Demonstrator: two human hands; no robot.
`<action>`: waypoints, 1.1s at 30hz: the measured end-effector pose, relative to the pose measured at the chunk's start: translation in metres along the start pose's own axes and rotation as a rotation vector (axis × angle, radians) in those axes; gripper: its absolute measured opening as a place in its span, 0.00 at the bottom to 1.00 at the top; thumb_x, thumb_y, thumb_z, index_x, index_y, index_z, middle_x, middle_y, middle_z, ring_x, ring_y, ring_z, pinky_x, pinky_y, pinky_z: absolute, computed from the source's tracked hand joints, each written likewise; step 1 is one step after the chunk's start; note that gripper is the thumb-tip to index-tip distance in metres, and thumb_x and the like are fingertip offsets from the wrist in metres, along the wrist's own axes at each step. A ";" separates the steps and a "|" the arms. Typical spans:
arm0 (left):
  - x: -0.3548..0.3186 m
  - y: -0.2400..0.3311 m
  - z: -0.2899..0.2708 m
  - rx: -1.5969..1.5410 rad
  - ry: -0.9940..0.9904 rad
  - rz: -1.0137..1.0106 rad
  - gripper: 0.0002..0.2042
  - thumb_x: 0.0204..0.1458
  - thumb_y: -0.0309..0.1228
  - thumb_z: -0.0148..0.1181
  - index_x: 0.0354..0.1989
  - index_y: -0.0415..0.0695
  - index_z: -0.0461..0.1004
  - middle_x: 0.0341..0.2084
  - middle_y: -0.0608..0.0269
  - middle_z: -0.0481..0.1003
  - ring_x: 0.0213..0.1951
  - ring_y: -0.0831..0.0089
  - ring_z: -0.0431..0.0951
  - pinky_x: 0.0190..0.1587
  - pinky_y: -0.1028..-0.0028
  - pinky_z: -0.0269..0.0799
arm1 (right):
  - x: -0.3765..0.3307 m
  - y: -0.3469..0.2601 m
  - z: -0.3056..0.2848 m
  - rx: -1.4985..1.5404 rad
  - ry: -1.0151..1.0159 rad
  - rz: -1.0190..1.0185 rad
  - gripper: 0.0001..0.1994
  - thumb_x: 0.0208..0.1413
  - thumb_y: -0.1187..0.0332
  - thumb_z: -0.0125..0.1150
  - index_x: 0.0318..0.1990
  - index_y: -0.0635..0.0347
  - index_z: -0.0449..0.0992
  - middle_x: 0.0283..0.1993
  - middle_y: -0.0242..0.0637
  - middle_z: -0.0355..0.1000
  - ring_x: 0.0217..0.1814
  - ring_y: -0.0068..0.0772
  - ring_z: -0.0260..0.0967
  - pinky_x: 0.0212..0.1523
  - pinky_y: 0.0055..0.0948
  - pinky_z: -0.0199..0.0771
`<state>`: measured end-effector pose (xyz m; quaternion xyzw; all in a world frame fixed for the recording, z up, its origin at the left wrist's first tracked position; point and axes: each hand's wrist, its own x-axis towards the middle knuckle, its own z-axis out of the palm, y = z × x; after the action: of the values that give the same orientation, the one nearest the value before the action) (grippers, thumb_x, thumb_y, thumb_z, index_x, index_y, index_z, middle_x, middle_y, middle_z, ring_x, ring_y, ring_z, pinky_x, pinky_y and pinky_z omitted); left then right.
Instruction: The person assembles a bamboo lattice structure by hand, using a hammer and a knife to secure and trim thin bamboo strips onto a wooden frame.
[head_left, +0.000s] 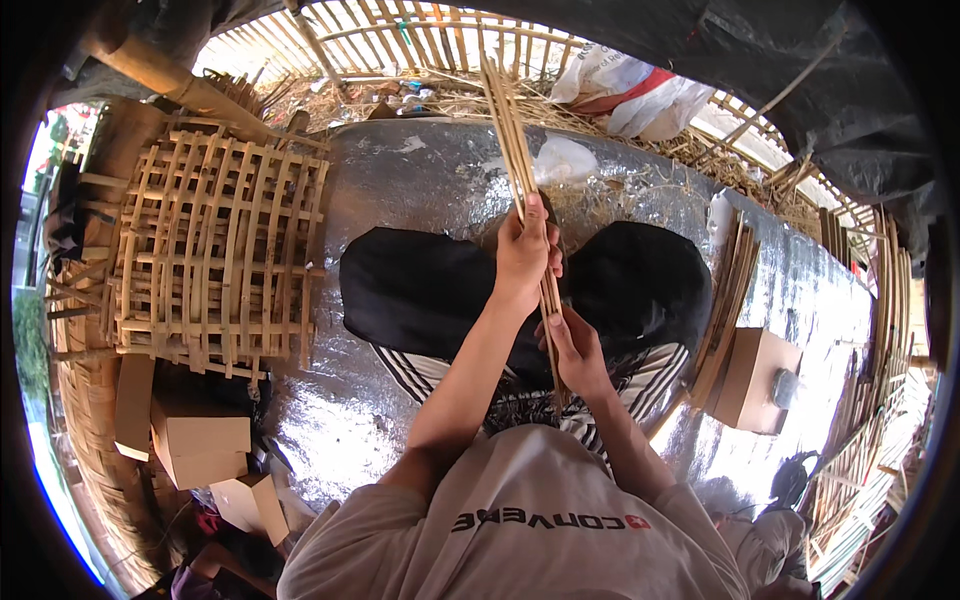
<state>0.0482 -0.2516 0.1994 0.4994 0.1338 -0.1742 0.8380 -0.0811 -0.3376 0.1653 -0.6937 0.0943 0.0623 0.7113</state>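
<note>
A: What is filling most of the space?
B: A shiny silver sheet (pixel 420 185) is covering the ground, and the person's black trousers with white side stripes (pixel 640 270) are spreading over it, knees wide apart.

A: And to the left?
B: A big stack of pale bamboo lattice panels (pixel 220 250) is standing beside the sheet, with an open brown cardboard box (pixel 205 445) sitting just below it.

A: What about the right?
B: A pile of long brown wooden strips (pixel 728 310) is lying near the knee, and a second brown cardboard box (pixel 755 385) is resting next to it.

A: Where is the thing being handled?
B: The slim bundle of pale, thin bamboo sticks (pixel 515 140) is slanting up between the knees, its far ends fanning slightly apart and its near ends pointing into the lap.

A: How are the hands holding it?
B: The left hand (pixel 525 250) is wrapping around the middle, fingers curled closely, thumb lying along the sticks. The right hand (pixel 575 350) is gripping lower down, narrowly, its thumb pressing on top; most of its fingers are hiding behind the bundle.

A: Anything smaller?
B: A rounded grey object (pixel 785 388) is showing against the right-hand box.
</note>
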 end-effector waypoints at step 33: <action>-0.019 -0.178 0.190 0.412 -0.547 -0.569 0.15 0.63 0.48 0.54 0.37 0.49 0.64 0.18 0.70 0.64 0.13 0.78 0.63 0.17 0.74 0.62 | -0.086 0.177 -0.306 -0.767 0.991 0.598 0.30 0.49 0.60 0.67 0.56 0.65 0.64 0.56 0.63 0.64 0.54 0.66 0.67 0.57 0.51 0.69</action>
<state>-0.0355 -0.4950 0.1546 0.5348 0.0017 -0.5467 0.6443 -0.2187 -0.6341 0.0058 -0.7869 0.5666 -0.0396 0.2413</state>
